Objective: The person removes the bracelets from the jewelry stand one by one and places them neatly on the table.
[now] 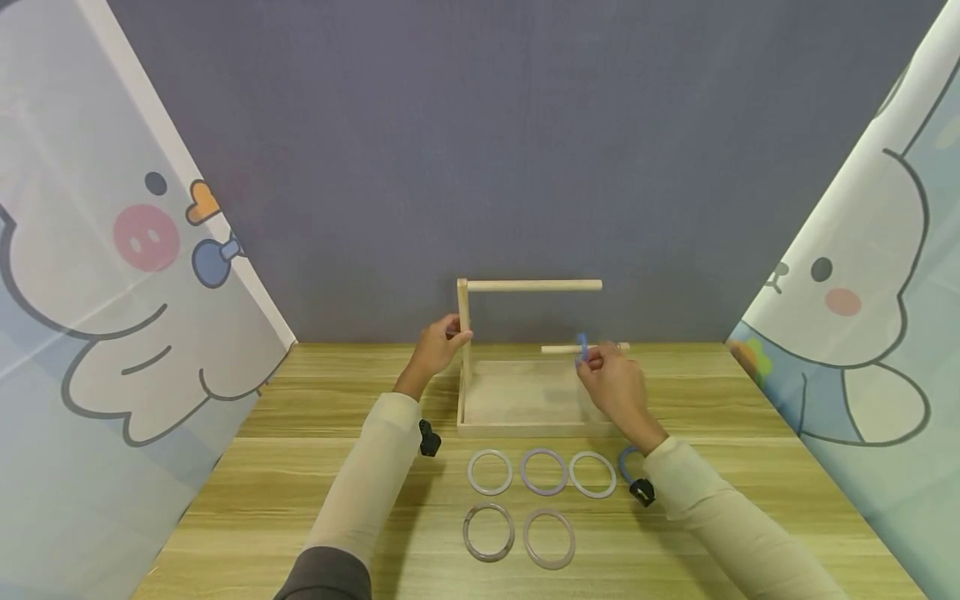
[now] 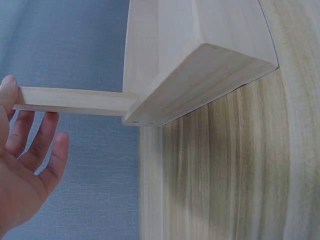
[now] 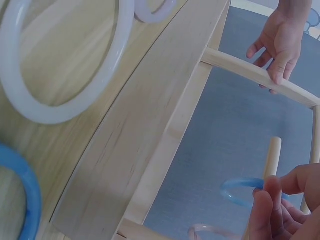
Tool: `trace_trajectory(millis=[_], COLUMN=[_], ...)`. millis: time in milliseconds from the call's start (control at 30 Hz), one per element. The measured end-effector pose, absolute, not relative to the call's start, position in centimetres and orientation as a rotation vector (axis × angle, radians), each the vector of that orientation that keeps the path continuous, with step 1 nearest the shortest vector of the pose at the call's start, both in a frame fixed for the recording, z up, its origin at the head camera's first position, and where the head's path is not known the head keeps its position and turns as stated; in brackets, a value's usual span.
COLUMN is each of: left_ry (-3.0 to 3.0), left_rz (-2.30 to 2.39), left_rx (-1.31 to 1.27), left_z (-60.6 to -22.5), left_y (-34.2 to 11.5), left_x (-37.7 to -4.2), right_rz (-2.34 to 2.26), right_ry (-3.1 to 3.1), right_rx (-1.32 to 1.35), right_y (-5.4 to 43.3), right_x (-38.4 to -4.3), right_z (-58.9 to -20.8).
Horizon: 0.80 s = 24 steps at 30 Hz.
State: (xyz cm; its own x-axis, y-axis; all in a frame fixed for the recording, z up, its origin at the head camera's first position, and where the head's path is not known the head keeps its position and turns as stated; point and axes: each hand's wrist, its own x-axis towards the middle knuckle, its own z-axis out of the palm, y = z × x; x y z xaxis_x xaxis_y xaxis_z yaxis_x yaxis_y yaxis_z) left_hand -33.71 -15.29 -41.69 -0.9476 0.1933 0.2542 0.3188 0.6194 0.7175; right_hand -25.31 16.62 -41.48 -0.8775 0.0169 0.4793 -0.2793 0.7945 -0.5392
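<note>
A wooden rack (image 1: 534,429) with two horizontal rods stands at the back of the table. My left hand (image 1: 438,346) grips its left post (image 2: 75,99), thumb on one side and fingers on the other. With thumb and fingertips my right hand (image 1: 617,385) pinches a blue bangle (image 1: 582,344). This bangle is around the lower rod (image 3: 273,155), between its free tip and its mounted end. Above it, the upper rod (image 1: 534,285) is bare. A pale translucent ring (image 3: 212,229) shows near the lower rod. The rack's right side is partly hidden behind my right hand.
Several bangles lie flat in front of the rack: a white one (image 1: 592,495), a lilac one (image 1: 543,492), a grey-brown one (image 1: 488,557) and others. Another blue bangle (image 3: 32,200) lies by the right wrist. A dark grey panel (image 1: 480,167) rises behind the table.
</note>
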Motion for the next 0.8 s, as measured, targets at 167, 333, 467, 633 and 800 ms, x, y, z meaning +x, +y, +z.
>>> trace_trajectory(millis=[167,333,467,633,800], left_ry=[-2.693,-2.702,-2.711,-2.716,-2.72], left_rz=[-1.252,-1.25,-1.238,-1.225,-1.217], left_rx=[-0.413,-0.41,-0.41,-0.417,-0.419], left_z=[-41.6,-41.6,-41.53,-41.6,-41.61], left_y=[-15.27,-15.3,-15.3,-15.35,-15.39], left_x=[-33.64,-33.74,-33.74,-33.74,-33.71], right_rz=[0.85,0.833,0.82,0.823,0.816], right_ry=[-2.514,-2.516,-2.494,-2.453,-2.427], right_rx=[0.239,0.309,0.357,0.399,0.412], right_y=[16.39,16.27,16.12,15.94,15.78], right_x=[-25.38,-25.31,-25.23,-25.24,-25.26], right_z=[-41.66,-41.76,-41.77,-41.85,-41.96])
